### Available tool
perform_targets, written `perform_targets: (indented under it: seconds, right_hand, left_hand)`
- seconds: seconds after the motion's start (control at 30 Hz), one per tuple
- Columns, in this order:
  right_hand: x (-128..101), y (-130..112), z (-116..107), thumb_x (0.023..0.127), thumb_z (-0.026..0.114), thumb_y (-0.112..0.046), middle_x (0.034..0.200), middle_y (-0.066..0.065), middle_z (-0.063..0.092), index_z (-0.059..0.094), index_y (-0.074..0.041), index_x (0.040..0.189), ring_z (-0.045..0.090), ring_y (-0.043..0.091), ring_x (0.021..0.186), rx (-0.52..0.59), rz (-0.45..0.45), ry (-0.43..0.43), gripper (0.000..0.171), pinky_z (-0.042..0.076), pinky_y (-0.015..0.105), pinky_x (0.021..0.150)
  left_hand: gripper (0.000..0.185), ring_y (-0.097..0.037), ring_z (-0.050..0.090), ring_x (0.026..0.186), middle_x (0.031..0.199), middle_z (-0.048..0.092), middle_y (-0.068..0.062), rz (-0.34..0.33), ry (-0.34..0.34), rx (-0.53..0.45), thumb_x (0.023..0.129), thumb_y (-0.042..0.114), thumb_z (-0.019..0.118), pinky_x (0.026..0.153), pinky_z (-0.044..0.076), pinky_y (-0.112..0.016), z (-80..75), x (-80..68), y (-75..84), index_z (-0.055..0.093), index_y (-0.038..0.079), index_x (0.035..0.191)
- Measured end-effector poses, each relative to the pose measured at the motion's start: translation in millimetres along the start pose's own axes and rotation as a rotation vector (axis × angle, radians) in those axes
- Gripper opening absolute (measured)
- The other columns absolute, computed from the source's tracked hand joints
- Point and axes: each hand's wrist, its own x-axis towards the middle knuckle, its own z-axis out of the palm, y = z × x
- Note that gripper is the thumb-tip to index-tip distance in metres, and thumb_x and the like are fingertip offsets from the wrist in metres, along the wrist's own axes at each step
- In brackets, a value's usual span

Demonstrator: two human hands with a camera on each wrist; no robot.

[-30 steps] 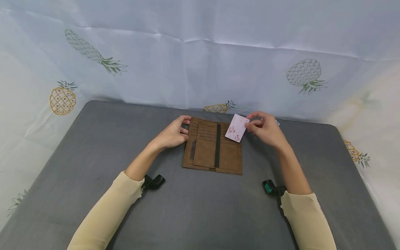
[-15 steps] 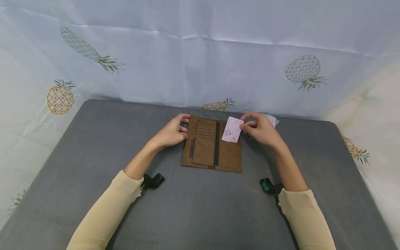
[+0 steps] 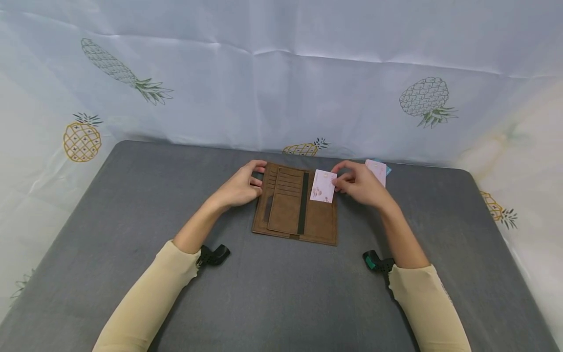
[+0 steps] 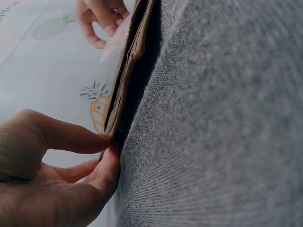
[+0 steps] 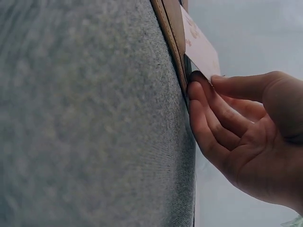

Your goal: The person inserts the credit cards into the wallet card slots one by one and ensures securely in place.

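An open brown wallet is lying flat near the far edge of a gray felt-covered table, its card slots facing up. The left hand is resting at the wallet's upper left corner, its thumb and fingertips pinching that edge of the wallet between them. The right hand is gripping a pale pink card printed with small flowers, thumb and fingers closing on the card's right side, and is holding it over the top of the wallet's right-hand panel; in the right wrist view the card is lying against the wallet's edge at a slight slant. Behind the right hand, a second pink card is sitting on top of a teal card on the table, well apart from the wallet. A white cloth with pineapple prints is hanging behind the table.
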Motion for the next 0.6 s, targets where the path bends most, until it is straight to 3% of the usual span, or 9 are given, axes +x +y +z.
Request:
perform_targets:
  seconds: [0.2, 0.4, 0.6]
  right_hand:
    - [0.0, 1.5, 0.3, 0.107, 0.066, -0.007, 0.107, 0.024, 0.082, 0.067, 0.002, 0.13, 0.077, 0.033, 0.095, -0.035, -0.004, -0.033, 0.025, 0.051, 0.028, 0.072]
    - [-1.3, 0.5, 0.7, 0.104, 0.072, -0.011, 0.105, 0.019, 0.081, 0.073, -0.004, 0.124, 0.075, 0.026, 0.093, -0.079, -0.005, -0.065, 0.021, 0.052, 0.03, 0.076]
    - [-1.9, -2.4, 1.5, 0.1, 0.078, -0.01, 0.102, 0.014, 0.077, 0.078, -0.004, 0.115, 0.07, 0.02, 0.091, -0.089, -0.021, -0.117, 0.017, 0.054, 0.024, 0.079]
  left_hand:
    - [0.075, -0.041, 0.058, 0.137, 0.168, 0.037, -0.023, 0.001, -0.006, -0.016, 0.101, -0.008, 0.056, 0.107, 0.053, -0.049, -1.0, -0.2, 0.4, 0.028, 0.006, 0.17]
    - [0.073, -0.04, 0.059, 0.136, 0.166, 0.038, -0.024, 0.013, -0.011, -0.014, 0.103, -0.007, 0.055, 0.104, 0.054, -0.045, -1.7, 1.1, -3.1, 0.029, 0.006, 0.17]
    - [0.074, -0.04, 0.058, 0.138, 0.166, 0.039, -0.022, 0.008, -0.013, -0.023, 0.102, -0.007, 0.056, 0.103, 0.054, -0.045, -2.0, 0.5, -3.4, 0.03, 0.007, 0.17]
